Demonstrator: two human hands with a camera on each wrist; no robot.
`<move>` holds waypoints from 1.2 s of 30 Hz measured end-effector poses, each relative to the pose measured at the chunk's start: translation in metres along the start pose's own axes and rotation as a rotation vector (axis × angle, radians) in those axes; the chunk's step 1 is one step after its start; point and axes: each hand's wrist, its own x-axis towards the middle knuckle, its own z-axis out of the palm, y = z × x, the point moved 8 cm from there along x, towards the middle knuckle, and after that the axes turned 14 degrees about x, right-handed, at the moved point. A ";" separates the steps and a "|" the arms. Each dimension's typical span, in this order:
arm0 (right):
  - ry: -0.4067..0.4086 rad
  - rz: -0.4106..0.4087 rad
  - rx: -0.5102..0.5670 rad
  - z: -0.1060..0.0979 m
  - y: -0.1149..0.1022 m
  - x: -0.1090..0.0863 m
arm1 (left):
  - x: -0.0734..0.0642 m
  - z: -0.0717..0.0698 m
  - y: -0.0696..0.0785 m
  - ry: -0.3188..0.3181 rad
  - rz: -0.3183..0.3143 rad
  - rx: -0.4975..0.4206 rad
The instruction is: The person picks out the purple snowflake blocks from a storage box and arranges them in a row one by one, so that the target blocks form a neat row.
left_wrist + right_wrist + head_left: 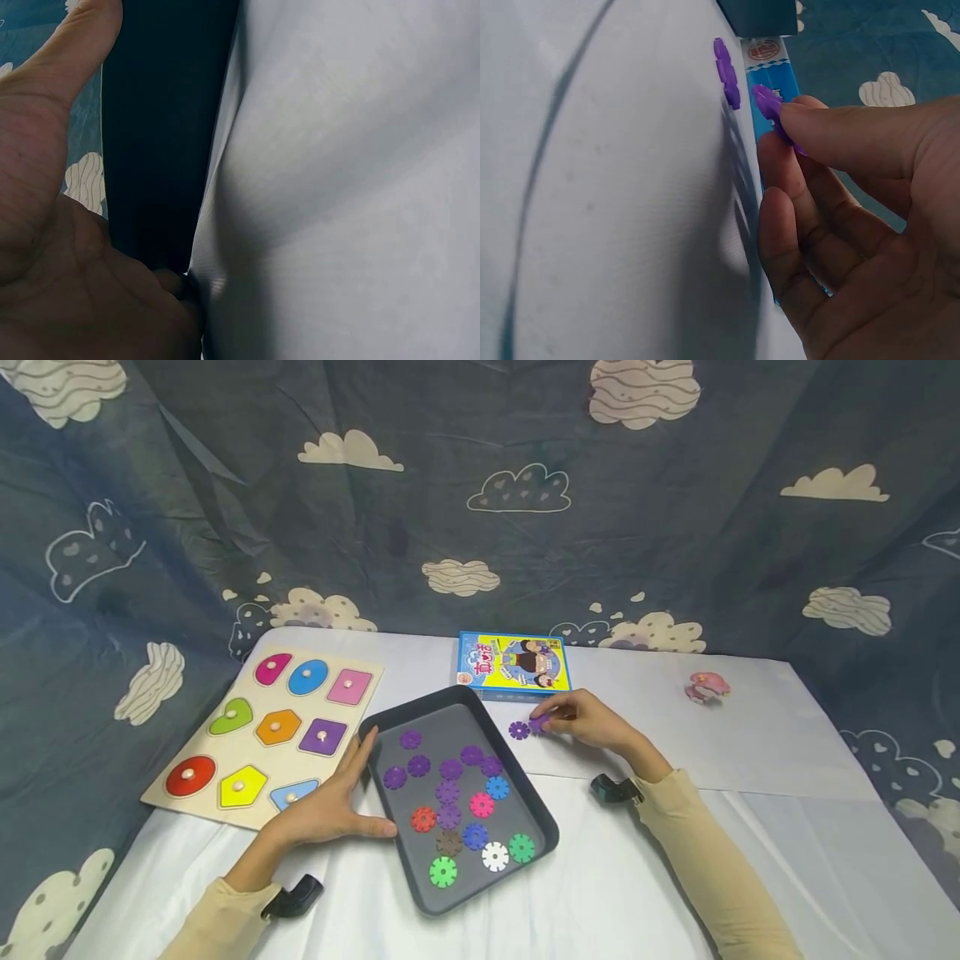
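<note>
In the head view my right hand (581,718) pinches a purple notched disc (539,723) between thumb and fingers. The right wrist view shows this disc (775,112) just off the cloth. A second purple disc (519,730) lies flat on the table to its left. My left hand (330,806) rests against the left side of a dark grey tray (525,777), thumb and fingers spread along its wall. Inside the tray lie several purple discs (451,769), plus a red disc (423,819), a white disc (495,857), and green, blue, pink and brown ones.
Left of the tray lies a wooden shape puzzle board (206,739) with knobbed pieces. A blue and yellow card box (513,664) sits behind the tray, close to my right hand. A small pink toy (707,687) is at the far right of the white-covered table.
</note>
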 end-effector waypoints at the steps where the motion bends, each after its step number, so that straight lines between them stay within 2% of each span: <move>1: 0.001 0.002 -0.004 0.000 0.001 0.000 | 0.000 0.000 0.000 0.001 0.001 0.002; 11: 0.038 0.031 -0.095 -0.002 0.009 0.001 | 0.000 0.001 -0.001 -0.003 -0.002 -0.018; 20: 0.045 0.048 -0.160 0.001 0.006 0.001 | 0.000 0.000 -0.001 0.001 0.002 -0.019; 31: 0.060 0.039 -0.171 -0.002 0.004 -0.001 | 0.001 0.000 -0.001 0.004 0.003 -0.008; 36: 0.057 0.041 -0.228 -0.002 0.002 -0.001 | 0.001 0.000 -0.001 0.004 0.000 -0.005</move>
